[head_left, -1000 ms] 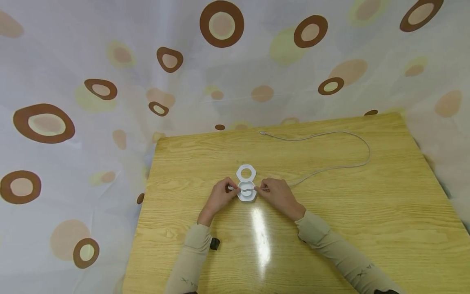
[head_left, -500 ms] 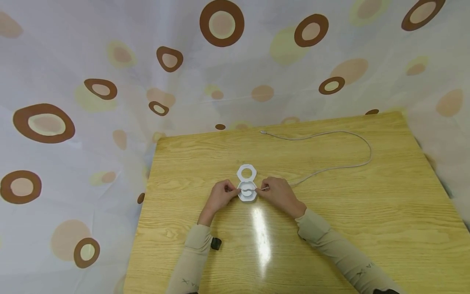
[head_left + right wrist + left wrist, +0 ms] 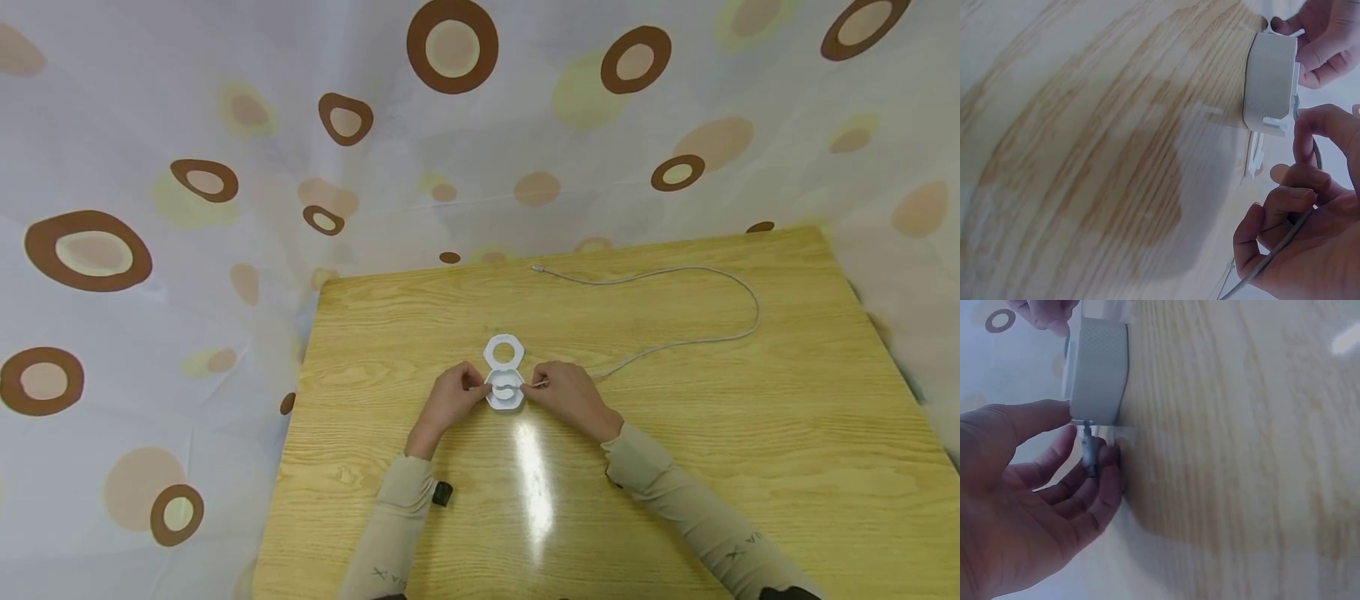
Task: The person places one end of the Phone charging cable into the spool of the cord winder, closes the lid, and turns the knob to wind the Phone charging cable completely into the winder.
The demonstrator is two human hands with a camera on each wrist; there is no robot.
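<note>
In the head view a small white hexagonal cable case sits on the table, its lid with a round hole folded back. A pale cable crosses the case's inside. My left hand is at the case's left side; in the left wrist view its thumb lies at the rim, and the cable's metal plug sticks out of the case among curled fingers. My right hand pinches the cable at the right rim. In the right wrist view the cable runs on through its curled fingers.
The cable's loose length loops over the right of the wooden table to a second plug near the back edge. A patterned sheet rises behind. A small black object shows beside the left sleeve.
Both hands stay at the case. The left fingers have shifted slightly, and the plug seen earlier past the left thumb is now hidden in the head view.
</note>
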